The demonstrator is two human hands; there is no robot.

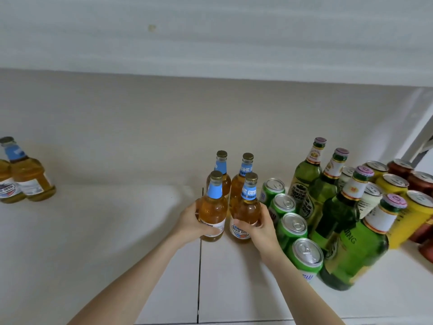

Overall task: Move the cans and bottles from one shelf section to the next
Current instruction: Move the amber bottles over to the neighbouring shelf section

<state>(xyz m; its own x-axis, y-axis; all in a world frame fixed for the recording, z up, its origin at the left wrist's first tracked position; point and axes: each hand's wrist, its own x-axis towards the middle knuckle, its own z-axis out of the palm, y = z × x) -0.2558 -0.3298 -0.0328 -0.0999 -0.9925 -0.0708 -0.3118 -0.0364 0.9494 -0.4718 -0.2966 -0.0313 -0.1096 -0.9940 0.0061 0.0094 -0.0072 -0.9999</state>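
Four amber bottles with blue neck labels (230, 191) standing up in a square near the shelf seam, front two held. Two more amber bottles (23, 177) far left. Row of four green cans (290, 221), tall green bottles (332, 207), yellow cans (407, 207) and red cans (417, 179) packed close on the right.

Two bare forearms came into view from the near edge, one at the left and one at the right, each narrowing to a slim wrist. No sleeve, watch, bracelet or ring was on them. The left hand (196, 222) and the right hand (256, 227) wore no gloves, and the fingers were slender with short, unpainted nails.
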